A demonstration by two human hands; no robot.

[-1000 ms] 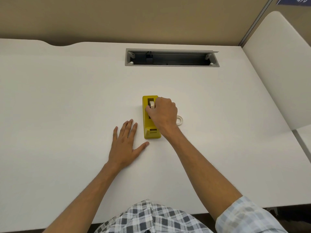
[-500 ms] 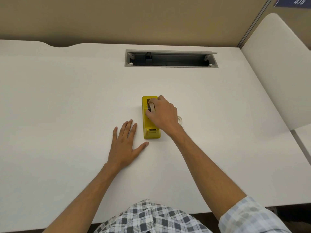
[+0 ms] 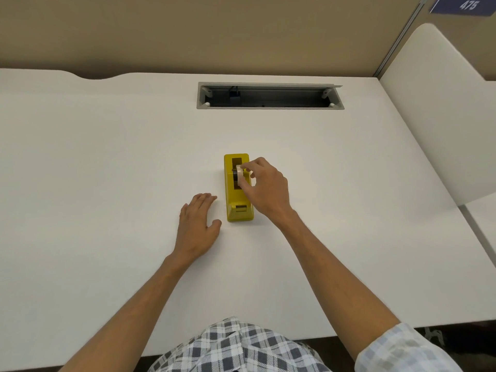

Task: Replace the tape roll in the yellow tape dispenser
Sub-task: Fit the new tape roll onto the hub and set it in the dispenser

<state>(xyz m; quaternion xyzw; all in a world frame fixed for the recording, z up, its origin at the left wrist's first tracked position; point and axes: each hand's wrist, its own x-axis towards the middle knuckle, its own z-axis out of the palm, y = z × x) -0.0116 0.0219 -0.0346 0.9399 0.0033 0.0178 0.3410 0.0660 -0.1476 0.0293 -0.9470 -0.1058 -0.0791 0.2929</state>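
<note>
Yellow tape dispenser (image 3: 239, 193) sits mid-desk (image 3: 107, 157). Right hand (image 3: 264, 190) pinches the tape roll (image 3: 239, 174) seated in the dispenser's slot. Left hand (image 3: 197, 224) lies flat on the desk just left of the dispenser, fingers relaxed, holding nothing.

"475" in pale digits on the dark blue sign (image 3: 466, 5)

One yellow tape dispenser (image 3: 238, 187), one tape roll (image 3: 238, 175), two hands, one desk (image 3: 107, 157), one cable tray (image 3: 269, 95).
</note>
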